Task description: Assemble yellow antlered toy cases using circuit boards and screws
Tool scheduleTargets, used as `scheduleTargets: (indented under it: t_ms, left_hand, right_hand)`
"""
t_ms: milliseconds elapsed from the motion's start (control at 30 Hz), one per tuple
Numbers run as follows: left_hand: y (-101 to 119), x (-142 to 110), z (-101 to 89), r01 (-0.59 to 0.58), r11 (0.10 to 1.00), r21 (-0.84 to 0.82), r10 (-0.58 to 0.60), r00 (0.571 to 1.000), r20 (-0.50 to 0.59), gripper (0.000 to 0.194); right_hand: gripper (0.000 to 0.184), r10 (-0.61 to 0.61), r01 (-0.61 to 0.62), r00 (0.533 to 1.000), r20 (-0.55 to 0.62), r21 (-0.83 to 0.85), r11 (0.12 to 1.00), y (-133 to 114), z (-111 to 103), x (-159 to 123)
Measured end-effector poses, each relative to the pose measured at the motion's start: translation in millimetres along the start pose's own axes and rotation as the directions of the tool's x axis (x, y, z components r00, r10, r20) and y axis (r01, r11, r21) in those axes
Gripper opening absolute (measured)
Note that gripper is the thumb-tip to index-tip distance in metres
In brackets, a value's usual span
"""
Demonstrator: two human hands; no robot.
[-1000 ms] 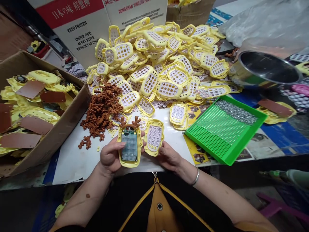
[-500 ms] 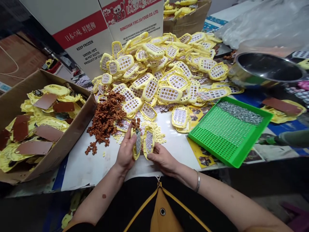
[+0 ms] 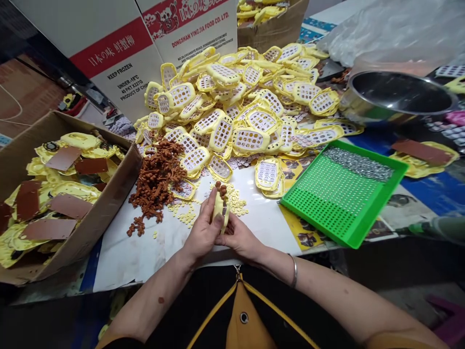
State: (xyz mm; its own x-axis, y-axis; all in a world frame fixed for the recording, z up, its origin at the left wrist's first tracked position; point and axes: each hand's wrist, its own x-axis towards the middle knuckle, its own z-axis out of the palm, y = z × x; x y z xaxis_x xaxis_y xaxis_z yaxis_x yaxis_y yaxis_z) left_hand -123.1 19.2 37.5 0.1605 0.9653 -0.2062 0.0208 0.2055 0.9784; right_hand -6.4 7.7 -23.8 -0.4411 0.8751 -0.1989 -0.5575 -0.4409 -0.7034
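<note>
white sheeting covers much of the cluttered surface (image 3: pixel 127 264), and behind it stands a white carton (image 3: pixel 189 31) printed with red bands and the words "keep frozen". close to the person's body, above the near part of the sheeting, both hands grip one small yellow casing (image 3: pixel 222 213), held roughly upright and seen nearly edge-on, with brown antlers (image 3: pixel 221 188) sticking up from its top. the left hand (image 3: pixel 201 233) is wrapped along one side with its thumb on the casing; the right hand (image 3: pixel 243 236) closes on the lower part from the other side, its fingers partly hidden. whether the casing's halves meet fully, i cannot tell.

just beyond the hands lie scattered small yellow pieces (image 3: pixel 238 206), with a pile of brown antler parts (image 3: pixel 156 169) to the left. farther back rises a big heap of yellow shells (image 3: pixel 250 139) with perforated pale panels. a cardboard box (image 3: pixel 112 206) at the left holds more yellow parts and brown boards (image 3: pixel 69 206). on the right, a green tray (image 3: pixel 379 211) carries small metal parts (image 3: pixel 358 162) along its far side, and a metal bowl (image 3: pixel 378 116) stands behind it.
</note>
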Motion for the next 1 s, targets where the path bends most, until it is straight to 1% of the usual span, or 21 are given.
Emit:
scheduleTargets:
  t_ms: [100,233,300,367,400,433,500,533,600,633,667,700,733,767,800,833,867,900,933,967,1000]
  left_hand:
    - [0.5,-1.8,-1.1,-0.053,0.994,0.099,0.05,0.998,0.035,0.051]
    - [0.6,-4.0,-1.6,-0.127,0.979,0.161,0.123,0.992,0.037,0.053]
    - [2.2,-4.2,-2.9,-0.133,0.974,0.185,0.121,0.99,0.076,0.054]
    - [4.8,-3.3,-5.4,-0.12,0.978,0.169,0.1,0.988,0.119,0.054]
    - [6.0,-2.4,-7.0,-0.098,0.987,0.13,0.083,0.99,0.113,0.053]
    - [7.0,-1.4,-8.9,-0.063,0.996,0.066,0.057,0.995,0.083,0.053]
    - [7.9,0.9,-13.2,0.05,0.993,-0.111,-0.048,0.999,0.02,0.054]
    - [7.7,1.9,-15.5,0.12,0.973,-0.198,-0.118,0.993,0.024,0.055]
    - [6.5,3.1,-19.5,0.256,0.916,-0.31,-0.233,0.966,0.109,0.058]
    - [5.9,3.2,-20.8,0.303,0.892,-0.336,-0.266,0.952,0.153,0.057]
    - [5.3,3.1,-21.5,0.323,0.876,-0.359,-0.281,0.945,0.166,0.053]
    - [4.9,2.7,-21.2,0.319,0.867,-0.382,-0.283,0.947,0.15,0.049]
    - [4.7,2.2,-20.2,0.304,0.863,-0.403,-0.281,0.953,0.116,0.043]
    - [4.7,1.7,-18.3,0.287,0.862,-0.419,-0.279,0.957,0.081,0.039]
    - [4.8,1.2,-15.8,0.271,0.861,-0.43,-0.277,0.96,0.05,0.036]
    - [4.9,0.6,-13.0,0.263,0.86,-0.437,-0.28,0.96,0.026,0.035]
    - [5.1,0.2,-10.3,0.259,0.858,-0.443,-0.285,0.958,0.008,0.036]
    - [5.2,-0.3,-7.8,0.256,0.856,-0.449,-0.291,0.957,-0.009,0.036]
    - [5.2,-0.6,-5.9,0.254,0.854,-0.455,-0.296,0.955,-0.023,0.038]
    - [5.3,-0.9,-4.6,0.255,0.851,-0.46,-0.302,0.953,-0.031,0.04]
    - [5.3,-1.1,-4.0,0.262,0.847,-0.462,-0.308,0.951,-0.025,0.043]
  right_hand:
    - [0.064,-0.005,0.005,1.0,0.017,0.003,1.0,-1.7,-0.6,-0.8]
    - [0.063,-0.012,0.012,1.0,0.023,-0.003,1.0,-5.1,0.0,-2.3]
    - [0.064,-0.013,0.014,1.0,0.022,-0.019,1.0,-6.0,-0.7,-3.0]
    - [0.067,-0.014,0.015,1.0,0.025,-0.034,0.999,-6.1,-2.7,-3.8]
    - [0.069,-0.008,0.01,0.999,0.033,-0.037,0.999,-6.0,-4.0,-4.3]
    - [0.069,0.006,-0.004,0.999,0.051,-0.036,0.999,-6.0,-5.4,-5.0]
    - [0.067,0.058,-0.056,0.989,0.137,-0.022,0.998,-7.3,-8.1,-7.0]
    - [0.065,0.087,-0.085,0.975,0.203,-0.015,0.996,-8.9,-9.2,-8.4]
    - [0.061,0.131,-0.128,0.925,0.357,-0.032,0.991,-14.5,-11.2,-11.6]
    - [0.059,0.132,-0.111,0.9,0.415,-0.073,0.991,-18.3,-12.1,-13.2]
    - [0.058,0.116,-0.056,0.891,0.44,-0.146,0.988,-22.7,-12.8,-14.7]
    - [0.057,0.081,0.033,0.901,0.425,-0.254,0.967,-27.2,-13.4,-16.0]
    - [0.056,0.026,0.134,0.926,0.378,-0.391,0.911,-31.5,-13.5,-17.2]
    - [0.053,-0.044,0.214,0.95,0.311,-0.541,0.814,-35.2,-13.1,-18.3]
    - [0.05,-0.114,0.252,0.964,0.242,-0.68,0.689,-38.2,-12.2,-19.3]
    - [0.046,-0.166,0.246,0.969,0.184,-0.789,0.563,-40.2,-10.7,-20.2]
    - [0.042,-0.194,0.221,0.97,0.146,-0.86,0.459,-41.4,-8.8,-21.1]
    - [0.038,-0.208,0.201,0.97,0.127,-0.901,0.384,-41.9,-6.7,-21.9]
    - [0.035,-0.219,0.193,0.968,0.123,-0.92,0.34,-41.9,-4.6,-22.5]
    - [0.033,-0.235,0.199,0.964,0.125,-0.925,0.323,-41.6,-2.7,-23.1]
    - [0.03,-0.257,0.212,0.958,0.129,-0.921,0.327,-41.5,-1.2,-23.4]
